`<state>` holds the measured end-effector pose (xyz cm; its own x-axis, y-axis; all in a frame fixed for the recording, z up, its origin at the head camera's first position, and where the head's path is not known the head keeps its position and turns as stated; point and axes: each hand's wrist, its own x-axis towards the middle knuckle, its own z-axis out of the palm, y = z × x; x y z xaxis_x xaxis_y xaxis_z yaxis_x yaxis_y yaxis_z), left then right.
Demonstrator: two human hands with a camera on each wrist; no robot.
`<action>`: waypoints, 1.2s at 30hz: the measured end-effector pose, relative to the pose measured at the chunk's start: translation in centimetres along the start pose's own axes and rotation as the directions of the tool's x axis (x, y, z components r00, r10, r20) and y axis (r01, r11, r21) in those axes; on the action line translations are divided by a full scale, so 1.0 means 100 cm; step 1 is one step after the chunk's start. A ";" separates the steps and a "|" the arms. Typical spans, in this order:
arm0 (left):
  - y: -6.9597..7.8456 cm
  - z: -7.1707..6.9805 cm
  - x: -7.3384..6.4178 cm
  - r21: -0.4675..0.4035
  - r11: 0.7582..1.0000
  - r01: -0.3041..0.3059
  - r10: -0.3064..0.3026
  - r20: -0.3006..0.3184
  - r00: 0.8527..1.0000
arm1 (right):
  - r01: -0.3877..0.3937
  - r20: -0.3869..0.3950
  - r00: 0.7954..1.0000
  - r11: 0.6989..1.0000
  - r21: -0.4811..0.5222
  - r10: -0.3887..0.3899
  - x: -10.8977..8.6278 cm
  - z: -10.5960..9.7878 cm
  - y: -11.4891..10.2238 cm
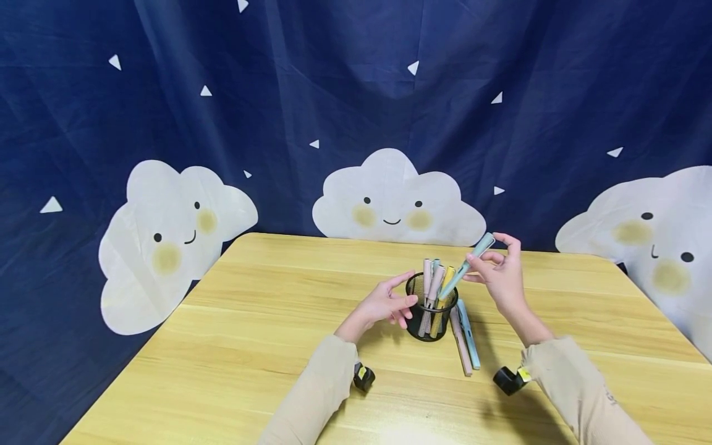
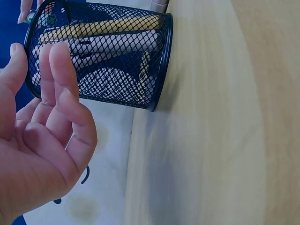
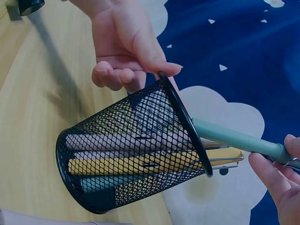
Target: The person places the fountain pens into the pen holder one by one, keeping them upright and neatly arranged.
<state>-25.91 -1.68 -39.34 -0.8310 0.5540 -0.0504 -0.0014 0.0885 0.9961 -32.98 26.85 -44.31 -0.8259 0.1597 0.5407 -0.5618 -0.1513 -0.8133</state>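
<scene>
A black mesh pen cup [image 1: 413, 324] stands upright on the table with several pens in it, among them a yellow pen [image 3: 140, 162] and pale pink ones [image 1: 426, 278]. My left hand [image 1: 385, 303] holds the cup by its side near the top, thumb at the rim [image 3: 171, 96]. In my right hand [image 1: 503, 278], fingers and thumb pinch a pale green pen [image 3: 236, 139] by its upper, capped part. That pen slants, its lower end just inside the cup's mouth on the right. Part of the right hand lies outside the right wrist view.
Beside the cup, to its right, a pink pen [image 1: 461, 346] and a light blue pen [image 1: 470, 343] lie side by side on the wooden table [image 1: 267, 309]. A dark blue curtain [image 1: 356, 80] with clouds hangs behind the table's far edge.
</scene>
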 end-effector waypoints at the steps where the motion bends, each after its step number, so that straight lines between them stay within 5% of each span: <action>1: 0.000 0.000 0.000 0.001 1.000 -0.001 0.001 0.000 1.000 | -0.002 -0.001 1.000 1.000 -0.007 0.002 0.000 0.000 0.001; 36: -0.001 -0.001 0.001 -0.004 1.000 -0.007 0.007 0.007 1.000 | 0.010 0.060 0.998 0.982 -0.191 0.002 -0.018 0.029 -0.004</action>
<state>-25.99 -1.71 -39.45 -0.8269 0.5607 -0.0436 0.0027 0.0815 0.9967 -31.38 23.81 -44.39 -0.8283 0.1010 0.5510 -0.5501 0.0395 -0.8342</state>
